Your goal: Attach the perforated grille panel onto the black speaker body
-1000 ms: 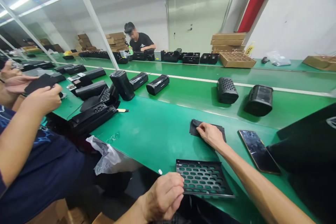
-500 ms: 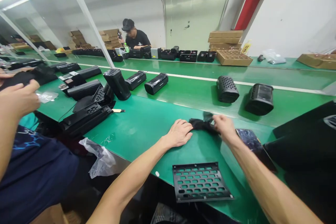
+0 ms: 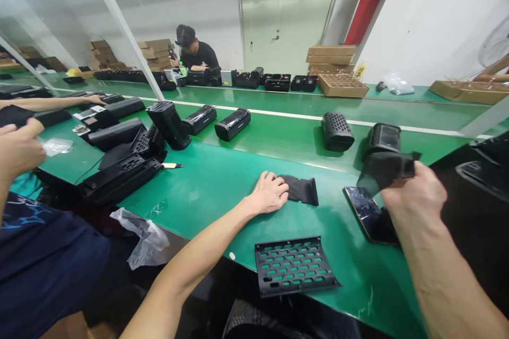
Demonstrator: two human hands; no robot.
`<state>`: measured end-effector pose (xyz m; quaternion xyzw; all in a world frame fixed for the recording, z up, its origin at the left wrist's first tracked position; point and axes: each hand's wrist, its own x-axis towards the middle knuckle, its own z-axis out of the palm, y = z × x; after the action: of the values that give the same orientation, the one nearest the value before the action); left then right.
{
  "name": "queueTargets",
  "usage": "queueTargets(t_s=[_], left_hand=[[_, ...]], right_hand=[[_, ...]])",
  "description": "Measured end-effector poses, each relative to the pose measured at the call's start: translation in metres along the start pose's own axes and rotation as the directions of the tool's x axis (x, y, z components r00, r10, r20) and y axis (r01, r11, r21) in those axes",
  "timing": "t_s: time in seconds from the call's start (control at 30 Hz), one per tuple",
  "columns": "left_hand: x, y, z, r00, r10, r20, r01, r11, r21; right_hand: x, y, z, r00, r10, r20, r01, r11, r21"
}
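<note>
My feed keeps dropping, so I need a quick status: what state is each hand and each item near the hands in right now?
Left hand: flat, pressing the edge of a black fabric piece on the green bench.
Right hand: raised, pinching a second black fabric sheet clear of the bench.
Perforated grille: lying flat, untouched.
Phone: lying flat, screen dark.
</note>
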<state>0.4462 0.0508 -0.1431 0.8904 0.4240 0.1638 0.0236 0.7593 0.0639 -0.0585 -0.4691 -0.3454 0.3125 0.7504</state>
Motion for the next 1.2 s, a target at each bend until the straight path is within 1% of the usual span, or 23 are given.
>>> queueTargets(t_s=[0.03, 0.07, 0.1, 0.13, 0.17, 0.2, 0.23, 0.27, 0.3, 0.33, 0.4, 0.47, 0.53, 0.57, 0.6, 0.7, 0.77, 0.87, 0.97, 1.03, 1.07, 1.13, 1.2], left_hand=[[0.002, 0.003, -0.003, 0.999, -0.039, -0.017, 0.037, 0.995, -0.091], [0.003, 0.006, -0.007, 0.995, -0.091, -0.045, 0.079, 0.972, -0.22], [0.004, 0.012, -0.012, 0.987, -0.147, -0.068, 0.11, 0.917, -0.382], [0.004, 0.018, -0.016, 0.978, -0.195, -0.072, 0.122, 0.818, -0.563], [0.003, 0.025, -0.021, 0.974, -0.222, -0.046, 0.119, 0.673, -0.73], [0.001, 0.032, -0.026, 0.976, -0.22, 0.002, 0.115, 0.5, -0.858], [-0.003, 0.04, -0.03, 0.979, -0.194, 0.064, 0.127, 0.331, -0.935], [-0.008, 0.047, -0.033, 0.978, -0.162, 0.128, 0.159, 0.194, -0.968], [-0.014, 0.053, -0.037, 0.972, -0.147, 0.185, 0.201, 0.099, -0.975], [-0.02, 0.057, -0.04, 0.959, -0.157, 0.235, 0.244, 0.039, -0.969], [-0.034, 0.063, -0.046, 0.926, -0.202, 0.319, 0.32, -0.028, -0.947], [-0.045, 0.065, -0.052, 0.898, -0.206, 0.388, 0.387, -0.05, -0.921], [-0.053, 0.064, -0.059, 0.878, -0.17, 0.448, 0.45, -0.031, -0.893], [-0.055, 0.064, -0.062, 0.87, -0.156, 0.468, 0.472, -0.01, -0.881], [-0.057, 0.063, -0.065, 0.864, -0.151, 0.48, 0.487, 0.011, -0.873], [-0.063, 0.062, -0.07, 0.847, -0.176, 0.502, 0.519, 0.065, -0.852], [-0.07, 0.062, -0.072, 0.815, -0.199, 0.545, 0.567, 0.073, -0.821], [-0.082, 0.064, -0.076, 0.751, -0.22, 0.623, 0.652, 0.089, -0.753], [-0.093, 0.07, -0.082, 0.723, -0.288, 0.628, 0.685, 0.182, -0.705], [-0.097, 0.075, -0.084, 0.729, -0.328, 0.601, 0.683, 0.297, -0.667], [-0.098, 0.078, -0.084, 0.744, -0.34, 0.576, 0.669, 0.384, -0.637], [-0.099, 0.085, -0.079, 0.788, -0.358, 0.501, 0.605, 0.604, -0.519], [-0.101, 0.091, -0.072, 0.836, -0.366, 0.41, 0.508, 0.797, -0.325]], right_hand=[[-0.018, -0.004, 0.003, 0.997, 0.074, 0.01, -0.074, 0.996, 0.047], [-0.038, -0.008, 0.007, 0.978, 0.199, 0.056, -0.204, 0.973, 0.111], [-0.059, -0.011, 0.012, 0.935, 0.33, 0.13, -0.348, 0.925, 0.153], [-0.08, -0.013, 0.017, 0.878, 0.423, 0.225, -0.462, 0.872, 0.162], [-0.1, -0.014, 0.021, 0.824, 0.475, 0.309, -0.538, 0.826, 0.165], [-0.117, -0.015, 0.025, 0.783, 0.497, 0.374, -0.582, 0.798, 0.158], [-0.131, -0.015, 0.026, 0.752, 0.505, 0.424, -0.609, 0.778, 0.154], [-0.142, -0.014, 0.026, 0.731, 0.509, 0.455, -0.629, 0.762, 0.157], [-0.15, -0.013, 0.025, 0.712, 0.519, 0.473, -0.649, 0.744, 0.162], [-0.155, -0.012, 0.022, 0.694, 0.534, 0.483, -0.672, 0.721, 0.168], [-0.161, -0.009, 0.014, 0.636, 0.585, 0.503, -0.735, 0.657, 0.167], [-0.162, -0.006, 0.004, 0.55, 0.644, 0.532, -0.802, 0.585, 0.122], [-0.163, -0.003, -0.003, 0.478, 0.693, 0.54, -0.835, 0.549, 0.034], [-0.163, -0.001, -0.006, 0.47, 0.708, 0.527, -0.825, 0.564, -0.022], [-0.163, 0.002, -0.009, 0.484, 0.715, 0.504, -0.798, 0.597, -0.08], [-0.164, 0.008, -0.017, 0.561, 0.691, 0.456, -0.672, 0.702, -0.237], [-0.165, 0.01, -0.025, 0.587, 0.668, 0.458, -0.594, 0.74, -0.316], [-0.169, 0.009, -0.041, 0.602, 0.652, 0.46, -0.469, 0.756, -0.458], [-0.176, 0.006, -0.055, 0.582, 0.667, 0.465, -0.357, 0.723, -0.591], [-0.18, 0.004, -0.061, 0.563, 0.668, 0.486, -0.267, 0.704, -0.658], [-0.182, 0.003, -0.062, 0.563, 0.66, 0.497, -0.2, 0.693, -0.693], [-0.184, 0.005, -0.064, 0.586, 0.624, 0.517, -0.008, 0.642, -0.767], [-0.185, 0.008, -0.065, 0.621, 0.58, 0.528, 0.194, 0.539, -0.82]])
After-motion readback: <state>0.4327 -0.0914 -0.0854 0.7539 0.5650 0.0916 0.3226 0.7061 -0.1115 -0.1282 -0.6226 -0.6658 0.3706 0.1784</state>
